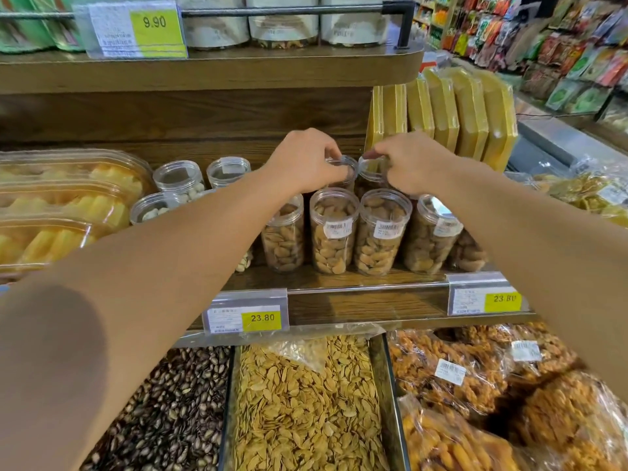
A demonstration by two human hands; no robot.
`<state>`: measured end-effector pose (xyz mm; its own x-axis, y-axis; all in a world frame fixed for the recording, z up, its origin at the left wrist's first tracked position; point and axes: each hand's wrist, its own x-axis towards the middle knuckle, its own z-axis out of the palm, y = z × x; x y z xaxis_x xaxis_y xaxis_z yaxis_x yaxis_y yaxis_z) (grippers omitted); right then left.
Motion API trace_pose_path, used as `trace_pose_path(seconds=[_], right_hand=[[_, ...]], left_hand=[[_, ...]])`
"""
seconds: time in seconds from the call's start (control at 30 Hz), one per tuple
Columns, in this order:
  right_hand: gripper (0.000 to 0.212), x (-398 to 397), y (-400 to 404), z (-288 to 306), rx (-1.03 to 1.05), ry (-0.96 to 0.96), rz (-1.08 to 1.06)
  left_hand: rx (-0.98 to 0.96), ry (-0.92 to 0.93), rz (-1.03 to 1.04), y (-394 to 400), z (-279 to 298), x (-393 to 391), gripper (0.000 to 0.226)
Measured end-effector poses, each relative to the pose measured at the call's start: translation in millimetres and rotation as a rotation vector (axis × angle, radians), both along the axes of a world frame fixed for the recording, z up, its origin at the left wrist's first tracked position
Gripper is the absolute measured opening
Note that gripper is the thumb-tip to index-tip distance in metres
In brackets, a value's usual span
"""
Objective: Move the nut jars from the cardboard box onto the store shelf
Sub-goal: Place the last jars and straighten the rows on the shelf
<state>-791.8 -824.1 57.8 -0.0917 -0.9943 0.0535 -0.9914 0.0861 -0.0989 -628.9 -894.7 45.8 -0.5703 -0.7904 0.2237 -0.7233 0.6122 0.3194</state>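
Fingers of the left hand (306, 161) are curled round the lid rim of a back-row nut jar (346, 164); those of the right hand (409, 163) are pinched on the lid of its neighbour jar (368, 171) at three o'clock. Both jars are gripped from above, seemingly so that they are set behind the front row of almond jars (334, 232) on the wooden shelf (367, 304). No cardboard box is seen.

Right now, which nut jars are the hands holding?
The two back-row jars: the left hand grips one lid, the right hand the neighbouring lid. Front-row almond jars stand untouched.
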Motion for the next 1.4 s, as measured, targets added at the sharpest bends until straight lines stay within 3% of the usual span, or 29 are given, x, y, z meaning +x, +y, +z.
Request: trace_pose_path(seconds=[0.17,0.27,0.37,0.5,0.67,0.77,0.9,1.03,1.17,1.27,1.4], right_hand=[[0.026,-3.6,-6.5,-6.5,-0.124,-0.016,0.045],[0.035,-10.4,-4.9,-4.5,-0.048,-0.085,0.032],[0.051,-15.1,0.3,-3.9,0.049,-0.076,0.043],[0.042,-15.9,-1.4,-10.4,-0.035,-0.032,0.019],[0.037,-17.5,0.5,-8.0,-0.067,-0.008,0.023],[0.048,-19.0,5.1,-7.1,0.009,-0.034,0.027],[0.037,-18.3,2.5,-11.1,-0.073,-0.009,0.015],[0.029,-14.2,3.9,-7.9,-0.125,-0.067,0.045],[0.049,-20.0,6.5,-4.3,0.007,-0.119,0.059],[0.037,-20.0,3.2,-8.1,-0.035,-0.056,0.042],[0.034,-16.2,2.8,-5.9,-0.097,-0.066,0.027]], left_hand=[[-0.035,-0.028,-0.011,-4.1,-1.5,0.2,0.040],[-0.006,-0.062,-0.059,-2.2,1.7,6.2,0.035],[0.052,-0.050,-0.088,-1.7,1.7,12.4,0.048],[-0.008,0.002,-0.051,-2.3,-2.6,10.3,0.034],[-0.030,-0.063,-0.112,-3.4,-3.0,6.3,0.034],[0.025,-0.041,-0.138,-2.1,-1.2,8.3,0.048],[-0.020,0.067,-0.103,-1.4,-2.0,7.8,0.033],[-0.102,-0.037,-0.086,-3.2,-6.9,5.4,0.036],[-0.076,-0.079,-0.120,-3.8,-1.3,8.7,0.029],[-0.015,-0.048,-0.121,-2.5,0.9,11.1,0.040],[-0.056,-0.014,-0.093,-2.0,-2.5,9.8,0.032]])
